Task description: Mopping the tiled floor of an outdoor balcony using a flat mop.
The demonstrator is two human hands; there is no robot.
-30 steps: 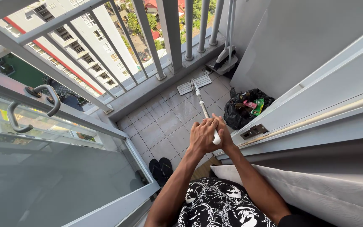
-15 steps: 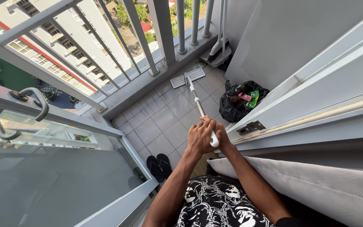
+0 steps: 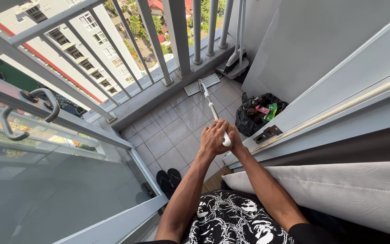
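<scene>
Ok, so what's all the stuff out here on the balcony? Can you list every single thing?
mop: one, white flat head on a silver pole, on the floor tiles by the railing
railing: one, grey bars, along the balcony edge
broom: one, pale handle, standing in the far corner
bag: one, black, open with colourful wrappers inside, on the floor by the right wall
slippers: one pair, black, on the tiles near the door sill
glass door: one, grey frame with a curved metal handle, on the left
curtain: one, white, at lower right
left hand: one, gripping the top of the mop pole
right hand: one, on the pole too, mostly hidden behind the left
</scene>
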